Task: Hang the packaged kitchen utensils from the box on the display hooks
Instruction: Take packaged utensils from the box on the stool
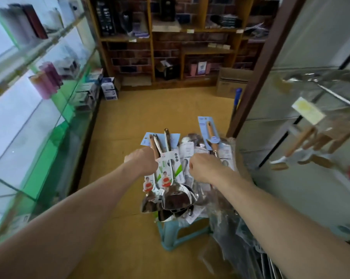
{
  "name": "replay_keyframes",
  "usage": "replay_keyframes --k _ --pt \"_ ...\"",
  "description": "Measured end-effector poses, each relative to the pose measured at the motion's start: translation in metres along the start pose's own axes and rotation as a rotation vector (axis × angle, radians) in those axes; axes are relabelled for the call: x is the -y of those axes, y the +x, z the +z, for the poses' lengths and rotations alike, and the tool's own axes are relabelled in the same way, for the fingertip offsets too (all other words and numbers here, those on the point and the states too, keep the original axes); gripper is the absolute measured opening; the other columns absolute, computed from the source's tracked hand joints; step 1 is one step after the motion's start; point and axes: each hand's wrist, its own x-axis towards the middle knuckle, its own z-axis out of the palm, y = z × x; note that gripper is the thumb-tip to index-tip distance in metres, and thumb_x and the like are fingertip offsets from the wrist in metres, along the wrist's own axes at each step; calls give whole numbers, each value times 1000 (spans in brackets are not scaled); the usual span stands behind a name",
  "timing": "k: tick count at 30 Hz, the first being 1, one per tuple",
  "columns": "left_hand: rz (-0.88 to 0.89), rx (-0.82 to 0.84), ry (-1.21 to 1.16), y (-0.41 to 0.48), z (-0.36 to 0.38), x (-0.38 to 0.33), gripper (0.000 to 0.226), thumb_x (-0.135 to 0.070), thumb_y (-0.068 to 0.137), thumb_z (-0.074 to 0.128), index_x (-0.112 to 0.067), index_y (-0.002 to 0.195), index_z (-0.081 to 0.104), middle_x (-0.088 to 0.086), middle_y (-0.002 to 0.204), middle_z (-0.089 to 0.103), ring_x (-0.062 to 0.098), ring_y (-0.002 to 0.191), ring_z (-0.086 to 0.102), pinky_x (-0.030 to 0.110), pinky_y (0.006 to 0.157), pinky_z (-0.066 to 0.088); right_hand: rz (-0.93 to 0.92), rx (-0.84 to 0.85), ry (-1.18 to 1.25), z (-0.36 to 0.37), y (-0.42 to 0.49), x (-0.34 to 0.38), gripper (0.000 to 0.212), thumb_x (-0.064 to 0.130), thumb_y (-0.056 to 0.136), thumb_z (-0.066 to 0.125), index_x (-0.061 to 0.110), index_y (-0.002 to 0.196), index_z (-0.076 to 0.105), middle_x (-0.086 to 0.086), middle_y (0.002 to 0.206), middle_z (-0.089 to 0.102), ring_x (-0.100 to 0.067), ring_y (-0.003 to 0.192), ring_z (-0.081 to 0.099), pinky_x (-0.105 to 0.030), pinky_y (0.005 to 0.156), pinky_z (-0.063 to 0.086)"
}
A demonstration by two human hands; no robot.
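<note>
Shop aisle with a tan floor (130,109): picking the next packs off the pile.

Glass shelves (39,97) line the left and wooden shelving (150,37) closes the far end. The packaged utensils (171,172) lie heaped on a teal stool (170,232) in the near middle, and no box shows around them. The left hand (144,161) curls round the handle end of the carded turners at the pile's left. The right hand (205,168) has its fingers bent down into the packs on the right, but whether it grips one is hidden. This looks like the pick-up step. Next, one pack must come free of the heap and swing right, so the hole in its card can thread onto a display hook (339,98), where wooden-handled tools (303,137) already hang.
</note>
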Motion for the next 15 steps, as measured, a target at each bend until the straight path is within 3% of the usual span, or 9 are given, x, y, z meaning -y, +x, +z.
replay_keyframes --k 2,5,9,11,15 --pt "-37 12 -41 11 14 13 13 -20 87 52 -15 93 62 0 84 61 19 80 59 29 64 44 -9 51 -15 13 17 6 25 -1 89 47 10 67 49 -6 66 47 -21 58 44 -29 48 32" --pt "-85 41 -76 26 33 27 13 -18 89 53 -14 95 63 -3 80 59 15 76 58 26 59 41 -30 92 -33 27 42 12 18 0 91 47 8 78 57 -7 74 52 -24 67 48 -31 55 36" --pt "-128 88 -119 45 56 43 11 -19 86 55 -16 93 63 -3 83 64 13 76 62 22 53 41 -10 75 -26 41 74 19 22 -2 88 48 11 70 44 -2 71 43 -25 71 46 -32 59 35" --pt "-138 106 -137 53 65 48 12 -19 86 55 -18 94 64 -4 85 65 12 78 63 22 55 44 -20 47 -29 44 90 22 12 -1 89 48 9 86 53 -4 83 49 -25 77 49 -33 64 37" --pt "-150 109 -157 68 79 57 11 -21 86 55 -17 92 64 -4 84 65 13 79 63 25 64 51 -10 -2 -34 48 124 31 21 8 94 50 9 115 53 -10 113 52 -28 102 50 -34 70 36"
